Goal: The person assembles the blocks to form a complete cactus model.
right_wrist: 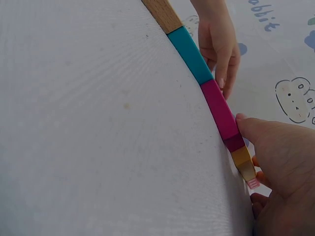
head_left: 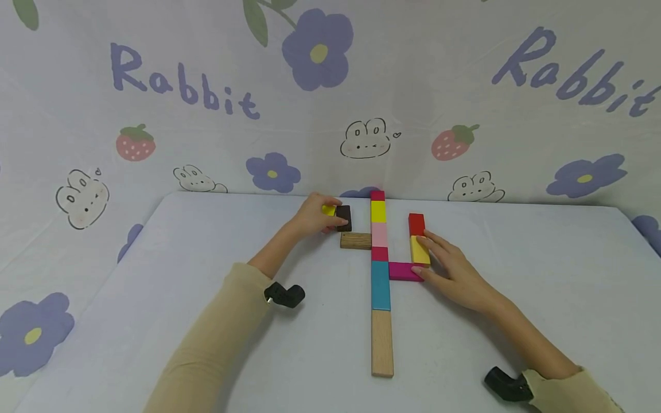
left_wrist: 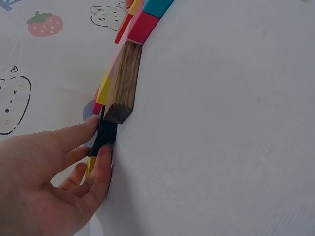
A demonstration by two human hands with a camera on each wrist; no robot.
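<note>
My left hand [head_left: 312, 215] pinches a dark brown block [head_left: 343, 218] between thumb and fingertips. A yellow block [head_left: 328, 210] shows just behind its fingers. My right hand [head_left: 454, 272] rests at the right side: fingertips touch another yellow block [head_left: 420, 250], and the thumb lies on the end of a magenta block [head_left: 403, 271]. A red block [head_left: 416, 223] continues past that yellow block. Between the hands runs a line of blocks, with a wood-coloured block [head_left: 382, 344], a blue block [head_left: 380, 285] and a pink block [head_left: 379, 234]. A brown wooden block [head_left: 355, 240] juts left from it.
The white table [head_left: 289, 355] ends at a back edge just beyond the top of the line. Behind it hangs a cloth [head_left: 206, 46] printed with flowers, strawberries and rabbits. Black wrist mounts [head_left: 508, 384] stick out near both sleeves.
</note>
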